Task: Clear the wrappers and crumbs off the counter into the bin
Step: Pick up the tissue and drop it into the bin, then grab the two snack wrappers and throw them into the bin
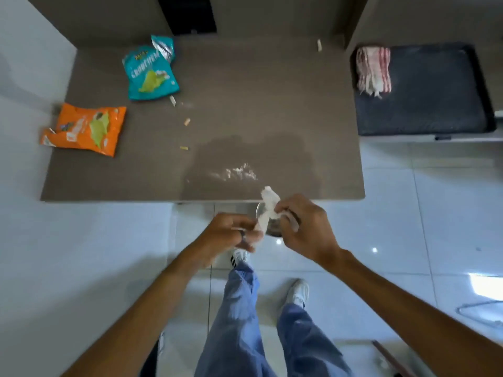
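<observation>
Both hands hold one crumpled white tissue (268, 205) just off the counter's near edge: my left hand (231, 232) pinches its lower end, my right hand (302, 227) its upper part. Under them a small metal bin (269, 231) stands on the floor, mostly hidden. On the brown counter (272, 104) a patch of white crumbs (241, 172) lies near the front edge. A teal snack wrapper (149, 74) and an orange snack wrapper (87, 129) lie at the left. Small snack bits are scattered: one (187, 121), another (184, 148), a third (172, 100).
A dark cushioned seat (430, 99) with a red-and-white striped cloth (373, 69) sits right of the counter. One more snack bit (319, 45) lies at the counter's back right. A black opening (187, 14) is in the back wall. My legs and white shoes stand on glossy tiles.
</observation>
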Available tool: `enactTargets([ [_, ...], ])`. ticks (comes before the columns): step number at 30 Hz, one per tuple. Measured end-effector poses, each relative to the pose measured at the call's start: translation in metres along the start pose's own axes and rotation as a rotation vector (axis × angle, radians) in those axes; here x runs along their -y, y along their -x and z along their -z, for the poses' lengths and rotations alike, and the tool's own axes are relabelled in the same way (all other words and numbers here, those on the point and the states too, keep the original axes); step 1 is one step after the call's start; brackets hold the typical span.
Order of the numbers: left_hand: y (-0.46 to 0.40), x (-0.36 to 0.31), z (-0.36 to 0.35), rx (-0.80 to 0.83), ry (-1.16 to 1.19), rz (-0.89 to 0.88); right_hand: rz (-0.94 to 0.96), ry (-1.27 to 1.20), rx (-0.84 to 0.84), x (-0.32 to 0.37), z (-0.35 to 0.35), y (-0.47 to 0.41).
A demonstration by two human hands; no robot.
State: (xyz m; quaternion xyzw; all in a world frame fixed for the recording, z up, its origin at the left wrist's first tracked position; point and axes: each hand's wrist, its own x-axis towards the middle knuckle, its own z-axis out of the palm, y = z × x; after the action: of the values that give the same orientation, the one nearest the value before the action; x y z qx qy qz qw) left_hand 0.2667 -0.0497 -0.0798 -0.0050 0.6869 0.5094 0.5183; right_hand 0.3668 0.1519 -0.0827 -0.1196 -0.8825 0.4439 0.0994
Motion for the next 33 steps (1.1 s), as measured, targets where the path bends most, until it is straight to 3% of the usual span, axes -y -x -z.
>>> enactTargets([
  [2, -0.013, 0.045, -0.022, -0.010, -0.023, 0.166, -0.186, 0.074, 0.016, -0.042, -0.026, 0.037],
  [4, -0.048, 0.084, -0.042, -0.136, 0.059, 0.289, -0.469, 0.034, 0.053, -0.094, -0.059, 0.052],
  [9, -0.217, 0.174, -0.063, -0.392, 0.333, 0.435, -1.214, -0.465, -0.046, -0.246, -0.167, 0.030],
  [12, -0.316, 0.219, -0.066, -0.408, 0.363, 0.432, -1.330, -0.680, -0.145, -0.319, -0.221, 0.015],
  [14, -0.351, 0.237, -0.066, -0.326, 0.296, 0.453, -1.356, -0.786, -0.131, -0.343, -0.237, 0.009],
  [16, -0.359, 0.244, -0.064, -0.248, 0.261, 0.453, -1.357, -0.770, -0.075, -0.351, -0.240, 0.007],
  [18, -0.336, 0.237, -0.065, -0.329, 0.085, 0.374, -1.375, -0.680, -0.064, -0.329, -0.228, 0.011],
  [20, -0.281, 0.216, -0.069, -0.427, -0.208, 0.185, -1.189, -0.390, 0.011, -0.280, -0.200, 0.022],
  [24, -0.142, 0.161, -0.084, -0.525, -0.535, -0.195, -0.482, 0.139, 0.122, -0.162, -0.130, 0.053],
  [29, -0.009, 0.093, -0.071, -0.922, -0.682, -0.572, 0.138, 0.246, 0.035, -0.040, -0.067, 0.048],
  [33, 0.024, 0.024, -0.003, -1.135, -0.721, -0.625, 0.383, 0.291, 0.058, 0.028, -0.056, -0.032],
])
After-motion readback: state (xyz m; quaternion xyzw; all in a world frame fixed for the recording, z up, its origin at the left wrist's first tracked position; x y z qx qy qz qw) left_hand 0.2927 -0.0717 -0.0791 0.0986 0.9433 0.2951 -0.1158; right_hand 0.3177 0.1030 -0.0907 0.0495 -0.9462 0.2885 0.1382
